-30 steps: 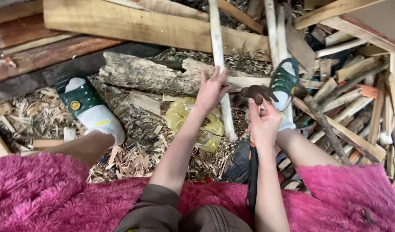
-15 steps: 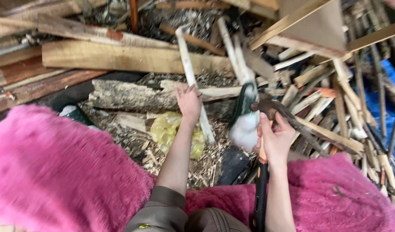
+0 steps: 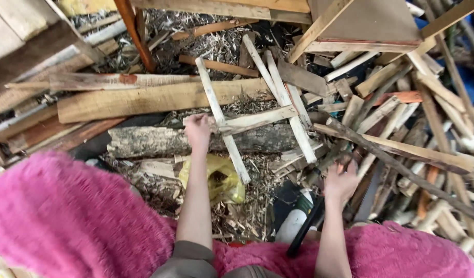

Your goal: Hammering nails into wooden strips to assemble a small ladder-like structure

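Left hand (image 3: pixel 198 131) clamped on a pale wood slat (image 3: pixel 221 121); right hand (image 3: pixel 341 181) open, empty.
The slat looks light, stiff, splintery; mid-length grip suits.

- bark-covered log (image 3: pixel 159 141), centre, lying nine-to-three
- yellow plastic bag (image 3: pixel 221 180) at six of the log
- pile of split sticks (image 3: pixel 427 149) at three
- pink fuzzy fabric (image 3: pixel 67 221) at seven

fluffy pink garment, olive sleeves pushed up, seemingly

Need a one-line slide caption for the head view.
Left hand grips a pale wooden stick propped on a log; right hand open above scrap wood.
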